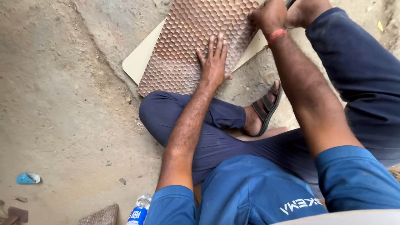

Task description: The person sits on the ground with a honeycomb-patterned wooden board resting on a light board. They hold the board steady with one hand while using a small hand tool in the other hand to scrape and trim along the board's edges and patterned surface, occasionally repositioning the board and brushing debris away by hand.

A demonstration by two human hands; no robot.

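The left hand [214,62] is pressing flat, fingers spread, on a brown honeycomb-textured sheet [187,37] lying over a cream board [139,60] on the dusty floor [62,104]. The right hand [268,16] is clenching the sheet's far edge. Firm, even palm pressure is probably keeping the sheet from shifting.

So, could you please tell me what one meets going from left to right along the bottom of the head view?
Blue scrap → textured piece → plastic bottle → left upper arm in its blue sleeve → blue shirt front → right sleeve.
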